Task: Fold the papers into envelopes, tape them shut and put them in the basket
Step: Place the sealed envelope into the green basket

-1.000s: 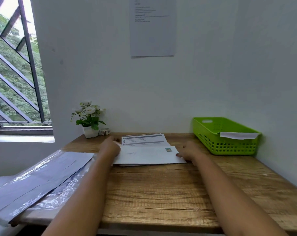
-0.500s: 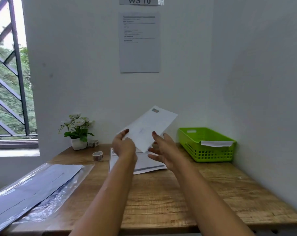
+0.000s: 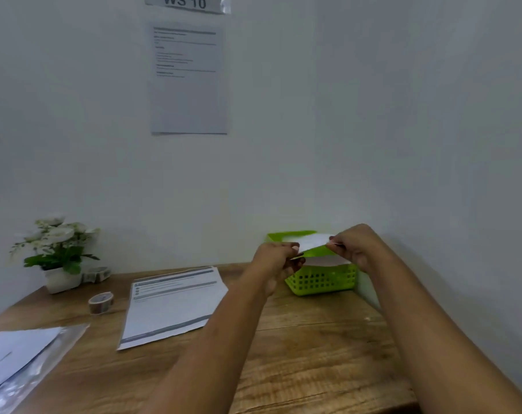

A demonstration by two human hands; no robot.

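A white folded envelope (image 3: 313, 242) hangs edge-on over the green basket (image 3: 322, 282) at the back right of the desk. My left hand (image 3: 279, 258) pinches its left end and my right hand (image 3: 357, 246) pinches its right end. Another white envelope (image 3: 325, 260) lies inside the basket, just below. A printed sheet of paper (image 3: 173, 306) lies flat on the middle of the wooden desk (image 3: 307, 360). A roll of patterned tape (image 3: 101, 302) stands to the left of that sheet.
A small white pot of white flowers (image 3: 58, 255) stands at the back left, with a second tape roll (image 3: 97, 274) beside it. A clear plastic sleeve holding papers (image 3: 17, 360) lies at the desk's left front. White walls close the back and right sides.
The envelope was lifted off the sheet on the desk, then carried right by both hands to above the basket. The view has swung up and to the right.
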